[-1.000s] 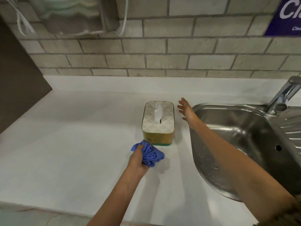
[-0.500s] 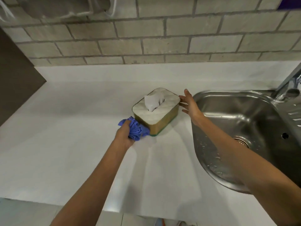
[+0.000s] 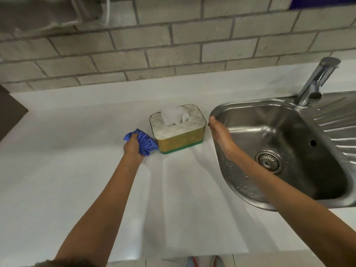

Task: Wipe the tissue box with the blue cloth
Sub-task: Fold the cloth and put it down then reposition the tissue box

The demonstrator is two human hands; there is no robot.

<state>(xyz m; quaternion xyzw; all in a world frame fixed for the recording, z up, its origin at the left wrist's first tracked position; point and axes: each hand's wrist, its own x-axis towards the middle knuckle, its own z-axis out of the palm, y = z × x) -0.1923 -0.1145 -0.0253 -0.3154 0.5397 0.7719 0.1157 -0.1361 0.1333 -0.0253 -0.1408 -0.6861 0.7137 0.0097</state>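
Two hands reach out over a white surface [image 3: 77, 180]. One hand, the left hand [image 3: 133, 148], is curled tight around a bunched blue cloth [image 3: 145, 143]. That cloth presses against the left front corner of the box [image 3: 178, 130]. It sits on the surface, between both hands, close to the sink [image 3: 279, 143]. Its top is white, its sides are gold, and a green strip runs along the bottom. White tissue [image 3: 173, 116] sticks up from the top. On the other side, the right hand [image 3: 219, 132] is open and flat, fingers together, and holds nothing. It hangs over the sink rim, just beside the box. Behind the sink stands a shiny tap [image 3: 316, 81].
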